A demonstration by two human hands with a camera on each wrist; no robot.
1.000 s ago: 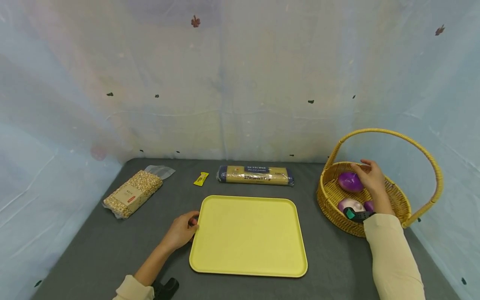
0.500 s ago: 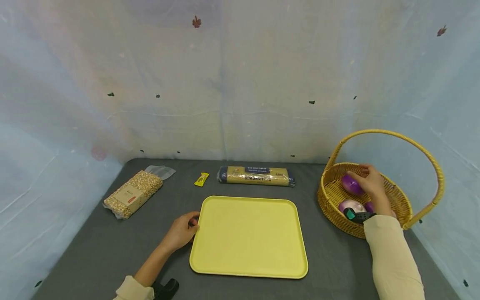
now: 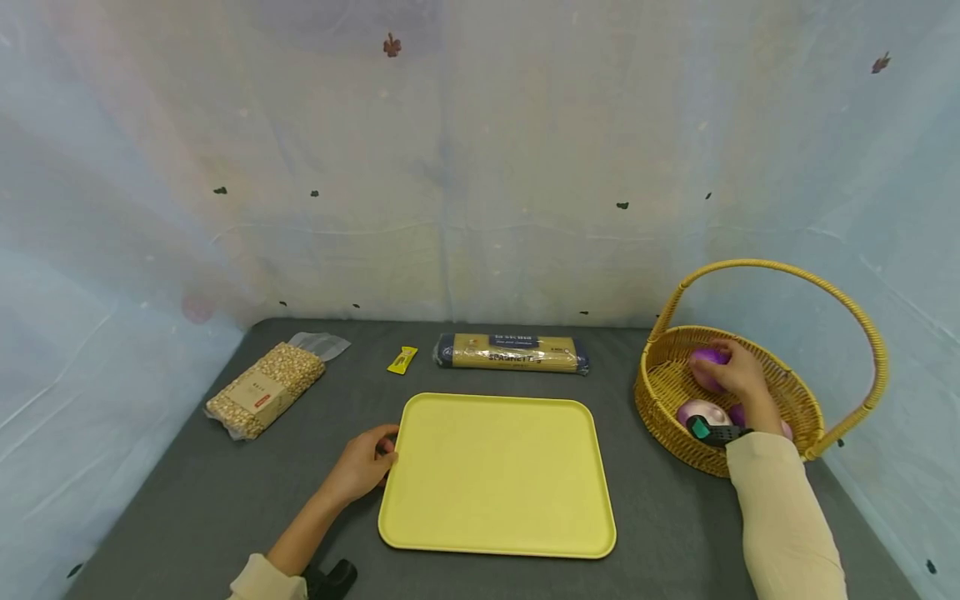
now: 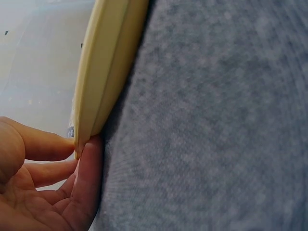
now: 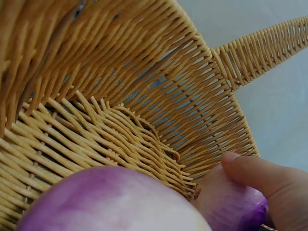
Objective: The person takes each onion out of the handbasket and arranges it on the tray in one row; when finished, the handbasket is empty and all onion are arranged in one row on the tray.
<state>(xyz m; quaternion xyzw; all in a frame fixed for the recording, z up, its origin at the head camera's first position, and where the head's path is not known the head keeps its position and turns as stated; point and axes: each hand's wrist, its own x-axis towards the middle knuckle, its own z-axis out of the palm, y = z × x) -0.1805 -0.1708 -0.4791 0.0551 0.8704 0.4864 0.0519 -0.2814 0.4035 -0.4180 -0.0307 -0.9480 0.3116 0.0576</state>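
Note:
At the left edge of a yellow tray [image 3: 498, 475], my left hand [image 3: 356, 465] pinches the rim between thumb and fingers. The left wrist view shows the tray's edge [image 4: 103, 72] in that pinch, with a finger under it. On the right, my right hand [image 3: 741, 373] reaches into a wicker basket [image 3: 656, 417] and grips a purple-and-white turnip [image 3: 705, 367]. In the right wrist view the thumb [image 5: 252, 171] lies over this turnip; the other fingers are hidden. Another turnip [image 5: 115, 202] fills the foreground there, lying in the basket below my wrist.
A tall hoop handle [image 3: 780, 265] arches over the basket. Behind the tray lie a spaghetti packet [image 3: 517, 351] and a small yellow wrapped item [image 3: 402, 360]. A bag of pale kernels [image 3: 266, 387] rests at the left on the grey table [image 3: 187, 500].
My right hand has lowered onto the far turnip, and its fingers have closed round it. The turnip has shifted slightly to the right. My left hand stays at the tray's rim.

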